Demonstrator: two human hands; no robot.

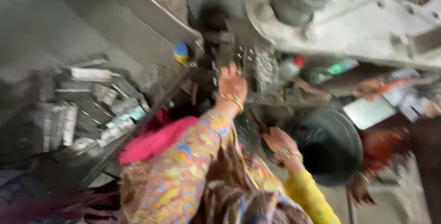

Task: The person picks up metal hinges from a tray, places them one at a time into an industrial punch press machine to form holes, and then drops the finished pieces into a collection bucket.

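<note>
Evidently blurred frame; detail is limited. Left hand (232,85) sits at centre frame, fingers pointing up and laid against the dark press head (219,45) of the machine (367,26); whether it pinches a small part there or only steadies one, I cannot tell. Right hand (278,140) lies lower, right of centre, at the near rim of the dark bowl (340,134); fingers look curled, possibly around something thin and dark, but the grip cannot be read. Both wrists carry bangles.

Surroundings: a heap of grey metal strips (69,113) fills the left middle of the frame; a blue-and-yellow cap (181,52) stands just upper left of the press head; a pink cloth (156,139) lies below it. Another person's hand (360,192) shows at lower right, apart from the wearer's own.

Judgement on doing this step well: keep the left fingertips at the side of the press head, never under it; seat the piece flat before any stroke; let the right hand feed from the bowl without crossing the left arm; keep the loose sleeve clear of moving parts.
</note>
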